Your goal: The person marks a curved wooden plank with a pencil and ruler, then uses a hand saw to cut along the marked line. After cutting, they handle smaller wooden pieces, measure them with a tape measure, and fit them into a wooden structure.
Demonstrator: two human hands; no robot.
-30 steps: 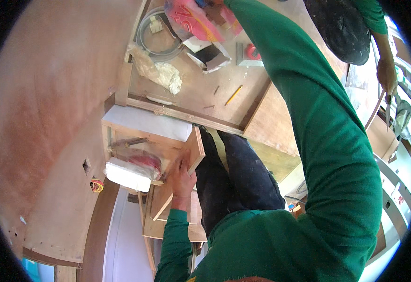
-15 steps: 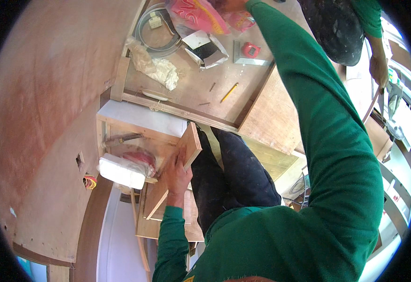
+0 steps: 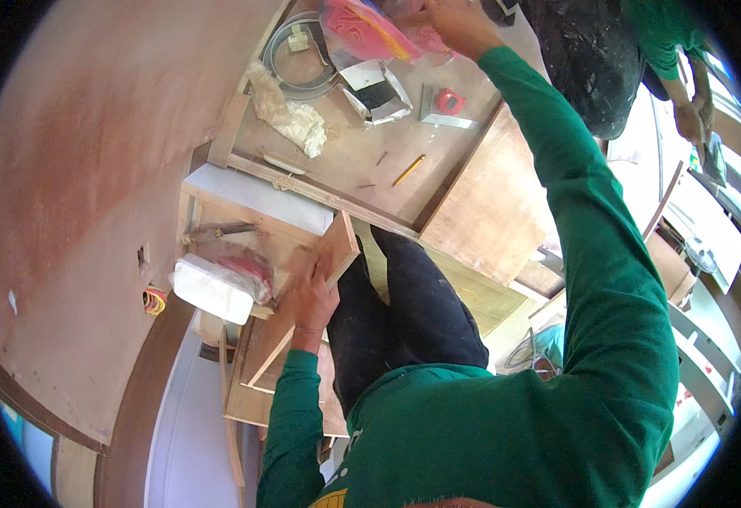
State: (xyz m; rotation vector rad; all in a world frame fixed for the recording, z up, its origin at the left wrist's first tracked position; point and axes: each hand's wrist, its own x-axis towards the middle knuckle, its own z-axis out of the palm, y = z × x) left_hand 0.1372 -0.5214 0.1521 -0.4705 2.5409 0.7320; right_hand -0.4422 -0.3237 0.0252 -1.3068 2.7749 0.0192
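Observation:
My left hand (image 3: 314, 300) is closed around the edge of a wooden board (image 3: 336, 247) that juts up beside my leg. At the top of the view, my right hand (image 3: 463, 27) reaches to a pink printed plastic bag (image 3: 366, 30). Its fingers are bent at the bag's side, and the upper edge of the picture cuts off part of them. Close below the bag lies an opened white box (image 3: 379, 95) with dark contents. Right of that box, a red tape measure (image 3: 450, 102) rests on a metal square (image 3: 446, 121).
A pencil (image 3: 408, 170) and coiled cable (image 3: 279, 51) lie on the wooden panel. Below its edge, a compartment holds a hammer-like tool (image 3: 218, 233), a white container (image 3: 212, 289) and a reddish bag (image 3: 254, 271). Wires (image 3: 154, 299) poke from the wall. Another person's hand (image 3: 689, 121) is at right.
My right hand has come further into view beside the pink bag. The left hand keeps hold of the board. The whole view has shifted slightly, and the co-worker's arms have moved.

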